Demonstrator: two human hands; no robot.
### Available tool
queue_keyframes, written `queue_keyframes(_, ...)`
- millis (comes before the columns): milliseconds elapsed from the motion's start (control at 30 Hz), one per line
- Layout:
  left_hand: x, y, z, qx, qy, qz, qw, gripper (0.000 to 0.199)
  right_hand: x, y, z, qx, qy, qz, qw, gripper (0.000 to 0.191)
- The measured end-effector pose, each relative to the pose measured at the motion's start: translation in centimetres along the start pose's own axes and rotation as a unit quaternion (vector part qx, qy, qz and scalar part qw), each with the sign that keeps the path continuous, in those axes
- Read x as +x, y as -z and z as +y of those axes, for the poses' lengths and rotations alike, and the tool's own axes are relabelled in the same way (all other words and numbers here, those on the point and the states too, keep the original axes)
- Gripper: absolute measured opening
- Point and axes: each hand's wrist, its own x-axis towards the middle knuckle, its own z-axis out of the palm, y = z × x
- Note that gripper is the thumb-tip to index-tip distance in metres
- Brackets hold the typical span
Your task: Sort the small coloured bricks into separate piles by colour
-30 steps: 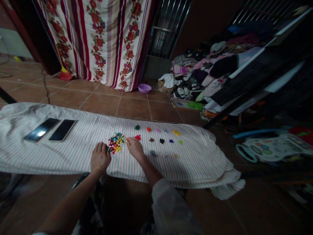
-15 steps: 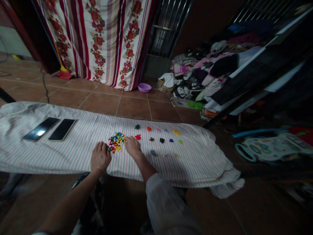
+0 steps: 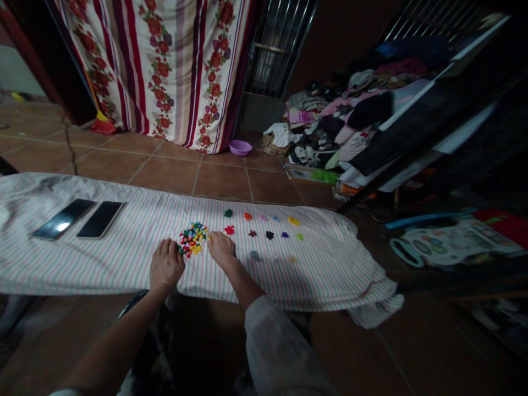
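A mixed heap of small coloured pieces (image 3: 193, 239), bead-like in size, lies on the striped cloth (image 3: 136, 258). My left hand (image 3: 167, 265) rests on the cloth at the heap's left edge, palm down, its fingers lying close together. At the right edge my right hand (image 3: 221, 248) has thumb and fingertips pinched, with a small yellow piece showing at the tips. Right of that hand sit single-colour clusters in rows, among them a red cluster (image 3: 229, 230), a dark green cluster (image 3: 228, 213), a black cluster (image 3: 269, 235), a yellow cluster (image 3: 293, 221) and a grey cluster (image 3: 255, 256).
Two phones, a left one (image 3: 64, 219) and a right one (image 3: 100, 220), lie on the cloth's left part. Beyond the table are a purple basin (image 3: 240, 147), a floral curtain (image 3: 173, 71) and a heap of clothes (image 3: 330, 121). A dark slanted bar stands by the right end.
The whole view has shifted slightly, so things sit a little further left. Both hands keep nearly the same places at the heap's edges.
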Motion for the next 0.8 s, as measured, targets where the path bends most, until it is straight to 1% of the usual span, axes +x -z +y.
queue_keyframes(267,0.1,0.3,0.1,0.037,-0.013,-0.005,0.999,0.037,-0.4,-0.3,0.1,0.003,-0.004,0.003,1.0,0.028)
queue_keyframes(533,0.1,0.2,0.0,0.044,-0.018,0.004,0.999,0.036,-0.6,-0.2,0.2,0.011,-0.018,0.002,1.0,0.026)
queue_keyframes(800,0.0,0.0,-0.2,0.029,-0.007,-0.001,1.0,0.038,-0.8,0.7,1.0,0.084,-0.021,0.032,0.996,0.022)
